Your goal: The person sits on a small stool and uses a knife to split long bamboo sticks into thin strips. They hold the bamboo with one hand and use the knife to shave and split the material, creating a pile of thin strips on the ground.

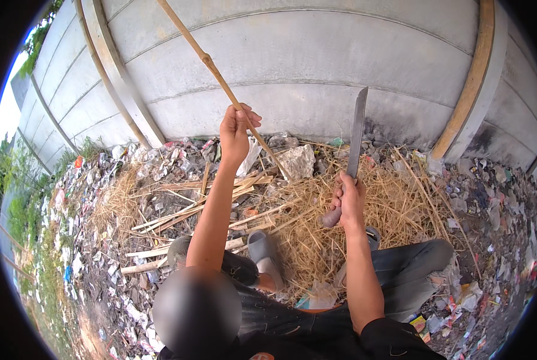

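My left hand (238, 133) is closed around a thin bamboo pole (207, 61). The pole slants from the upper left down to the right, its lower end beside a pale rock (297, 162). In my right hand (349, 201) is a machete (357, 135), gripped by its handle with the dark blade pointing up. The blade stands apart from the pole, to its right. Below my hands lies a heap of dry straw-like shavings (316, 213). Several split bamboo strips (178, 217) rest left of the heap, partly behind my left forearm.
A grey concrete panel wall (304, 54) rises ahead, with a bamboo post (467, 84) against it at the right. Litter (133, 180) covers the ground on both sides. My feet, in grey slippers (261, 247), flank the shavings. Green plants (22, 210) grow at far left.
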`<act>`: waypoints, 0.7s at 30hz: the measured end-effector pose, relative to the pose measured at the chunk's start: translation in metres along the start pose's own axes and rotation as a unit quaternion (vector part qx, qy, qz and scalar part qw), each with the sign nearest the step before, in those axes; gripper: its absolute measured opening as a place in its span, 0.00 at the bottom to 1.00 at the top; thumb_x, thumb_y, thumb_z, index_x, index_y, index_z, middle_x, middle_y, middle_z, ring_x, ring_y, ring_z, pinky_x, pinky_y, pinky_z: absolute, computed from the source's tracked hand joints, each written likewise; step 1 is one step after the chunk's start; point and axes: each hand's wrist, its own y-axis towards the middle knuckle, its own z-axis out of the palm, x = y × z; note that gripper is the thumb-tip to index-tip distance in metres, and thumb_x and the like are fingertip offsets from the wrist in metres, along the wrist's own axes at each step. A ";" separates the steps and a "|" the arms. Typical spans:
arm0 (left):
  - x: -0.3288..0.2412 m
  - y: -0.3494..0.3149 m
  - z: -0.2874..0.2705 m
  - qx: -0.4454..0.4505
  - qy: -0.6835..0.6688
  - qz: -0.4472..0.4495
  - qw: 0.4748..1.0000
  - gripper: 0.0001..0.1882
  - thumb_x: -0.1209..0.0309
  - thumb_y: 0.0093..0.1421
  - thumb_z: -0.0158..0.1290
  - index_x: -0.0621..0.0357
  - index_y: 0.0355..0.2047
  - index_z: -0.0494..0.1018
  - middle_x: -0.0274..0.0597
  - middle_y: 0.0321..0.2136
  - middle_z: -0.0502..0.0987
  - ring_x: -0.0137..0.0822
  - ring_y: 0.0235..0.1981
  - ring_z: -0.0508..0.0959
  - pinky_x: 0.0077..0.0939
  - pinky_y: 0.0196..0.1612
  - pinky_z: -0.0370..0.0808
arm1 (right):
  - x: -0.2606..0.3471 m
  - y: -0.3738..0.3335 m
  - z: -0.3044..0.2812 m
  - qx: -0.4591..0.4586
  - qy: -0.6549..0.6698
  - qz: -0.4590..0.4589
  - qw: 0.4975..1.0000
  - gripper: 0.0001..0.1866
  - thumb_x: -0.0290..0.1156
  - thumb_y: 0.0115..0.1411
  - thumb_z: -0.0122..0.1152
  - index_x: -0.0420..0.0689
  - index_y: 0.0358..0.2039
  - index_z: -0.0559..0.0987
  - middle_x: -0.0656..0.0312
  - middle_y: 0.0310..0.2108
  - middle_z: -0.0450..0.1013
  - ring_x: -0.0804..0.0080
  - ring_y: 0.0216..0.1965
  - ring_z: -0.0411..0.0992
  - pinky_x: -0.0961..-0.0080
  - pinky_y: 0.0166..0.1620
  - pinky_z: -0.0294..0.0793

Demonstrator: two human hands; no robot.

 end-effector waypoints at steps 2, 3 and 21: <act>-0.016 -0.006 -0.003 0.050 0.002 -0.004 0.999 0.16 0.61 0.79 0.37 0.59 0.45 0.69 0.41 0.34 0.81 0.32 0.36 0.81 0.29 0.43 0.79 | 0.015 -0.024 -0.005 0.019 0.004 -0.030 0.999 0.15 0.41 0.67 0.63 0.45 0.35 0.69 0.70 0.17 0.63 0.81 0.13 0.62 0.75 0.16 0.63; -0.023 -0.009 -0.003 0.068 -0.009 -0.011 0.998 0.16 0.60 0.79 0.37 0.58 0.45 0.69 0.42 0.35 0.81 0.33 0.36 0.82 0.29 0.44 0.79 | 0.020 -0.033 -0.008 0.028 -0.005 -0.041 0.999 0.15 0.42 0.67 0.63 0.45 0.36 0.71 0.70 0.17 0.64 0.81 0.12 0.62 0.74 0.16 0.64; -0.006 -0.177 0.032 0.244 -0.186 -0.214 0.927 0.13 0.62 0.78 0.40 0.57 0.51 0.68 0.49 0.50 0.78 0.43 0.53 0.80 0.46 0.61 0.74 | 0.019 -0.101 -0.009 0.164 -0.064 -0.070 0.982 0.11 0.36 0.67 0.65 0.43 0.37 0.75 0.68 0.15 0.67 0.82 0.10 0.63 0.79 0.14 0.64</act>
